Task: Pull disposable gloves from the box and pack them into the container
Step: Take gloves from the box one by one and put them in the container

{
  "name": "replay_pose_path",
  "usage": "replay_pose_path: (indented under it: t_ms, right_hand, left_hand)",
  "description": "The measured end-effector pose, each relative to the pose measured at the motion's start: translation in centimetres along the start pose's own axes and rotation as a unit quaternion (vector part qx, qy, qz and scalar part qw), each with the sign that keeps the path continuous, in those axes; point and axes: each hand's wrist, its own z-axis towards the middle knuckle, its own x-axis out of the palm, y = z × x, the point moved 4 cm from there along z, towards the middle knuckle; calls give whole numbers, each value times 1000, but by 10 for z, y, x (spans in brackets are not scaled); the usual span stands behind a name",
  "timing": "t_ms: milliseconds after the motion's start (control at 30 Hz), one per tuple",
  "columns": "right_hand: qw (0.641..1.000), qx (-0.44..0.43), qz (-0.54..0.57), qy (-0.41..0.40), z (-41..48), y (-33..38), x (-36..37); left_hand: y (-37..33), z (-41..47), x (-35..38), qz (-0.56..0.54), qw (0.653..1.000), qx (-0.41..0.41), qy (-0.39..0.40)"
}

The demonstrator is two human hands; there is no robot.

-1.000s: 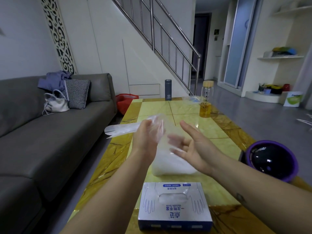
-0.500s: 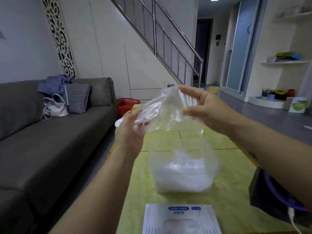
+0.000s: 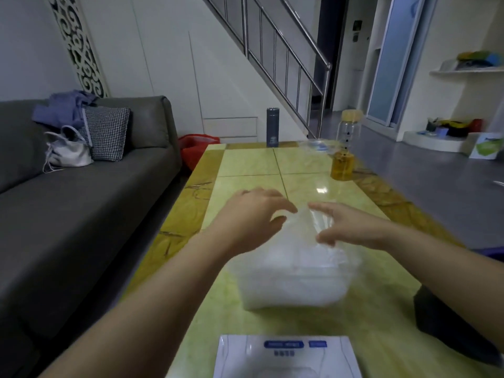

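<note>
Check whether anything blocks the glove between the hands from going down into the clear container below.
Nothing visible does. The glove hangs between the left hand and right hand, just above the open container, which already holds a pile of gloves but shows no lid.

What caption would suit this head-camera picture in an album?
Left hand and right hand with a clear glove between them, over the packed container.
</note>
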Motion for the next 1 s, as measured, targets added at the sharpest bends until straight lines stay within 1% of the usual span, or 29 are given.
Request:
replay_pose_path:
  t_ms: [33,100,133,200,267,300,367,400,433,467,500,533,567,633,700,800,867,900,933,1000]
  right_hand:
    - [1000,6,-11,3,1,-2,0]
    - [999,16,-41,15,3,-4,2]
    - [998,21,-61,26,4,-3,4]
    - [990,30,-131,51,5,1,8]
    - [967,35,-249,40,5,7,8]
    - [947,29,-319,11,5,12,7]
    - [887,-28,-456,-71,2,27,7]
    - [868,-62,-483,-93,1,34,10]
    - [872,-81,-477,-82,3,35,17]
    - [892,-82,-442,-41,5,33,25]
    - [912,-61,-406,19,8,27,35]
    - [919,-33,-384,88,12,18,46]
    - [915,-4,-377,144,17,9,54]
    - [896,36,-394,200,28,-9,63]
    - [878,56,-420,223,38,-23,68]
    - [861,61,-442,242,48,-36,73]
    - [857,56,-449,246,53,-40,76]
    - [856,58,-450,247,55,-41,76]
    - [855,62,-451,248,55,-40,76]
    - [853,66,-454,251,50,-34,74]
  left_hand:
    - [0,5,12,17,996,-3,88]
    - [2,10,37,12,972,-35,233]
    - [3,11,49,8,957,-52,287]
    - [6,11,68,7,933,-65,353]
    - [7,12,79,3,924,-67,378]
    - [8,13,84,1,921,-67,383]
    - [9,14,92,3,917,-62,394]
    - [10,14,95,3,915,-60,399]
    - [10,14,100,2,912,-59,405]
    - [10,15,103,2,911,-60,409]
    - [10,15,106,3,909,-59,412]
    - [10,15,110,5,909,-57,414]
    - [9,15,114,7,909,-55,414]
    - [11,14,124,11,902,-58,428]
    - [16,14,138,12,885,-64,462]
    - [28,11,157,31,843,-103,526]
    - [37,9,162,56,836,-120,532]
    - [38,10,164,66,836,-113,532]
    - [38,9,166,67,832,-108,540]
    - [37,9,163,47,835,-119,535]
